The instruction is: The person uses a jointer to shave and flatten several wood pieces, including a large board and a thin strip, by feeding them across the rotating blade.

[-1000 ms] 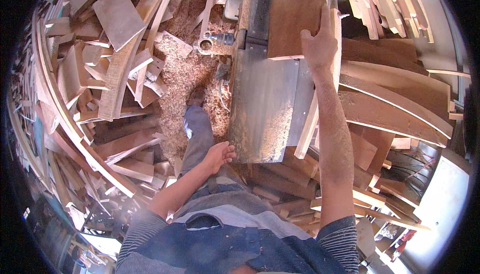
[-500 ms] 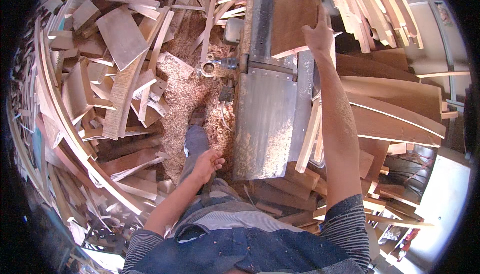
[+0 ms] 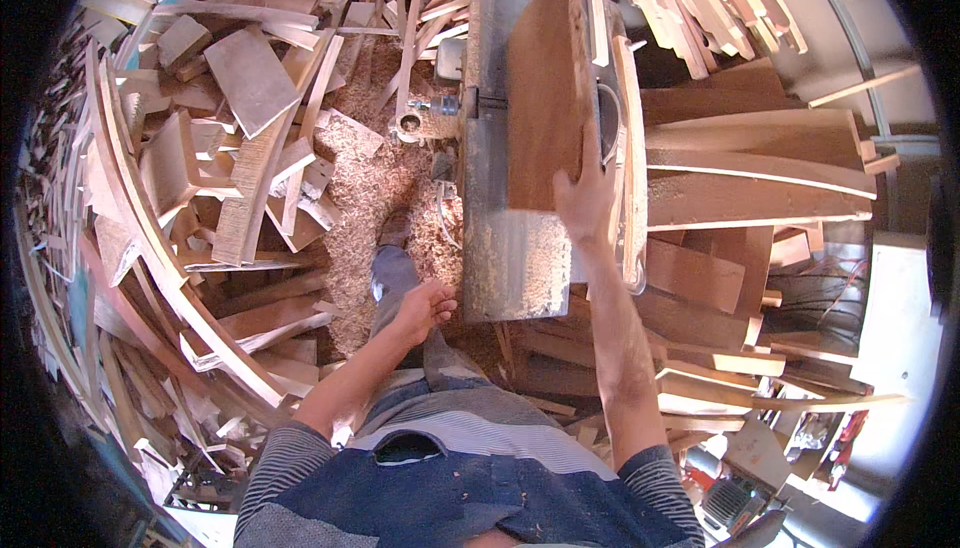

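A thick brown wooden board (image 3: 545,98) stands tilted on edge over the metal bed of a jointer (image 3: 510,278). My right hand (image 3: 587,203) is closed on the board's near right corner, its thumb against the broad face; some fingers are hidden behind the wood. To the left of the jointer's near end, my left hand (image 3: 430,308) hovers above my leg, loosely curled with nothing visible in it. Wood shavings (image 3: 545,283) lie scattered over the near part of the metal bed.
Stacked brown boards (image 3: 750,193) lie right of the jointer. Long pale strips (image 3: 690,8) lean at the back right. Offcuts (image 3: 255,78) are heaped at the left, beside a floor strewn with shavings (image 3: 360,198). A metal fitting (image 3: 412,123) juts from the jointer's left side.
My right hand has drawn the board nearer along the jointer, and the board now stands more steeply. My left hand has shifted slightly right and curled more. The view has moved a little.
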`<action>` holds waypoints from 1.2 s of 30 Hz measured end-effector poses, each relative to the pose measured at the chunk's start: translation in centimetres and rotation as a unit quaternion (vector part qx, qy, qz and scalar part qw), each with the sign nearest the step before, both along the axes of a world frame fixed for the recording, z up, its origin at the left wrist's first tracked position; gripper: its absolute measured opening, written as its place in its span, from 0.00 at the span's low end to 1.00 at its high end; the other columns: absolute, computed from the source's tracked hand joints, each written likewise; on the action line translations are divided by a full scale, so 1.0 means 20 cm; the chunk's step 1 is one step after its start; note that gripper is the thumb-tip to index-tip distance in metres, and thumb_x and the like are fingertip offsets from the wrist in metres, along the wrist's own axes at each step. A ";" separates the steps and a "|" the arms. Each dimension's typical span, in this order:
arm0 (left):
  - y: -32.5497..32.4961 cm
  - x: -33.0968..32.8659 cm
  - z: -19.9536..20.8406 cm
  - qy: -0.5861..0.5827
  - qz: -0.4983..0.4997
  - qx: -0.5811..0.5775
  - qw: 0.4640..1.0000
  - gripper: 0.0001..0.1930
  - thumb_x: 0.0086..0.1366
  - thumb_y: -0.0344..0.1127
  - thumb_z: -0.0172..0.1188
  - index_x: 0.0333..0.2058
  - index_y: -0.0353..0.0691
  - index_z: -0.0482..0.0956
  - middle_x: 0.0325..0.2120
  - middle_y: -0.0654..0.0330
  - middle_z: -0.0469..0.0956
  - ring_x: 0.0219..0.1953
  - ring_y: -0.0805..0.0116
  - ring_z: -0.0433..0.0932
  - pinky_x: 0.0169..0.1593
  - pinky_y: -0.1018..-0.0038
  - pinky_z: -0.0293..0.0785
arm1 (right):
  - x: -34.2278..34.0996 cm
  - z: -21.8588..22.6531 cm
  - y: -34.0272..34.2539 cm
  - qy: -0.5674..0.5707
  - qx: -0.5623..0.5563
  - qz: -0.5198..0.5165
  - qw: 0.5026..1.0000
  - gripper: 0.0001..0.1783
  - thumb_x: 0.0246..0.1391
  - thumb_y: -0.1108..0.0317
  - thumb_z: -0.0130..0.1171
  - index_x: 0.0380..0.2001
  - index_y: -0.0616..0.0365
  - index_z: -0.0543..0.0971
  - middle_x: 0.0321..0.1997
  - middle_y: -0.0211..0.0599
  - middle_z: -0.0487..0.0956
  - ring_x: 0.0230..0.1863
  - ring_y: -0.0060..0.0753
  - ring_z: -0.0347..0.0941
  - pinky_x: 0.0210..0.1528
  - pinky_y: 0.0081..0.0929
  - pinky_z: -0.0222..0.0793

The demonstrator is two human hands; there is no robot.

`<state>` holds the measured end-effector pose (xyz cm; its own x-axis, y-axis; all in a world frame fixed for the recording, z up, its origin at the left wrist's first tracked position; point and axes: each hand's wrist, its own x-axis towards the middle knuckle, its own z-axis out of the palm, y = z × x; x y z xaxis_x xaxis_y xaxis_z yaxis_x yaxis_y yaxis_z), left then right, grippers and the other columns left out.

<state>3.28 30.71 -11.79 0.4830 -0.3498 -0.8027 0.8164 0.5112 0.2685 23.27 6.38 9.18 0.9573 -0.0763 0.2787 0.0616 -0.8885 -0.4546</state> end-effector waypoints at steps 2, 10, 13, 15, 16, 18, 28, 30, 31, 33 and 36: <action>-0.06 -0.06 -0.03 -0.014 -0.006 -0.020 1.000 0.14 0.76 0.48 0.54 0.45 0.44 0.77 0.36 0.66 0.81 0.36 0.68 0.81 0.38 0.70 0.78 | -0.28 0.06 0.02 0.087 0.063 -0.010 0.994 0.50 0.53 0.76 0.59 0.79 0.48 0.54 0.64 0.61 0.77 0.36 0.53 0.85 0.40 0.40 0.82; -0.32 -0.20 0.01 0.030 -0.025 -0.034 0.999 0.14 0.77 0.47 0.53 0.52 0.47 0.67 0.37 0.65 0.78 0.37 0.65 0.79 0.38 0.68 0.76 | -1.06 0.02 -0.05 0.046 0.053 0.008 0.998 0.46 0.54 0.77 0.58 0.77 0.55 0.58 0.64 0.64 0.76 0.35 0.50 0.84 0.36 0.38 0.81; -0.31 -0.22 -0.09 0.033 -0.022 -0.048 0.998 0.14 0.77 0.47 0.53 0.53 0.46 0.67 0.39 0.64 0.79 0.38 0.64 0.80 0.39 0.67 0.77 | -1.03 0.05 -0.02 0.073 0.064 -0.008 0.995 0.45 0.54 0.76 0.58 0.76 0.55 0.59 0.62 0.64 0.77 0.34 0.52 0.84 0.35 0.40 0.79; -0.32 -0.22 -0.12 0.040 -0.013 -0.038 0.998 0.14 0.77 0.47 0.52 0.52 0.45 0.70 0.39 0.64 0.80 0.39 0.64 0.80 0.40 0.68 0.77 | -0.91 0.05 -0.02 0.084 0.063 -0.012 0.994 0.46 0.54 0.76 0.58 0.77 0.55 0.58 0.60 0.64 0.79 0.34 0.54 0.84 0.34 0.41 0.78; -0.34 -0.20 -0.10 0.046 -0.009 -0.021 0.999 0.14 0.77 0.47 0.52 0.52 0.44 0.72 0.39 0.65 0.81 0.38 0.65 0.81 0.40 0.68 0.78 | -0.85 0.04 -0.02 0.083 0.061 -0.016 0.995 0.46 0.53 0.76 0.58 0.77 0.55 0.58 0.58 0.63 0.79 0.33 0.54 0.83 0.34 0.42 0.77; -0.32 -0.16 -0.11 0.049 0.002 -0.005 0.999 0.15 0.77 0.47 0.52 0.51 0.43 0.74 0.40 0.64 0.81 0.39 0.65 0.81 0.41 0.68 0.78 | -0.67 0.03 -0.01 0.080 0.064 -0.015 0.995 0.47 0.53 0.76 0.58 0.77 0.55 0.57 0.55 0.62 0.81 0.32 0.55 0.82 0.32 0.43 0.77; -0.22 0.01 -0.15 0.058 0.050 0.001 0.997 0.12 0.76 0.46 0.54 0.43 0.44 0.77 0.35 0.65 0.81 0.37 0.69 0.81 0.39 0.71 0.77 | 0.10 0.01 0.05 0.040 0.012 -0.014 0.999 0.49 0.51 0.73 0.59 0.77 0.51 0.57 0.26 0.59 0.81 0.26 0.61 0.80 0.31 0.50 0.76; -0.18 0.04 -0.19 0.051 0.051 -0.005 0.997 0.12 0.75 0.46 0.55 0.43 0.43 0.77 0.35 0.65 0.81 0.37 0.69 0.81 0.39 0.71 0.77 | 0.25 0.02 0.06 0.031 0.005 -0.016 0.999 0.46 0.51 0.72 0.59 0.76 0.53 0.59 0.24 0.58 0.81 0.26 0.60 0.81 0.31 0.48 0.77; -0.16 0.05 -0.21 0.048 0.052 -0.011 0.997 0.12 0.75 0.46 0.55 0.44 0.43 0.77 0.36 0.65 0.81 0.37 0.69 0.81 0.40 0.71 0.77 | 0.32 0.00 0.06 0.014 0.010 -0.010 1.000 0.46 0.51 0.72 0.58 0.76 0.53 0.60 0.24 0.58 0.81 0.26 0.59 0.82 0.31 0.48 0.78; -0.14 0.09 -0.23 0.054 0.052 -0.015 0.997 0.13 0.76 0.46 0.55 0.45 0.43 0.77 0.37 0.64 0.81 0.38 0.69 0.81 0.41 0.70 0.77 | 0.46 -0.01 0.04 -0.005 0.007 -0.016 1.000 0.45 0.50 0.71 0.58 0.75 0.54 0.62 0.22 0.56 0.80 0.25 0.57 0.82 0.32 0.47 0.78; -0.09 0.14 -0.24 0.074 0.072 -0.005 0.995 0.13 0.76 0.45 0.54 0.48 0.44 0.76 0.40 0.64 0.82 0.40 0.68 0.81 0.42 0.69 0.77 | 0.61 -0.05 0.03 -0.026 -0.041 -0.009 0.999 0.47 0.49 0.72 0.58 0.75 0.51 0.62 0.32 0.52 0.85 0.23 0.38 0.81 0.30 0.36 0.79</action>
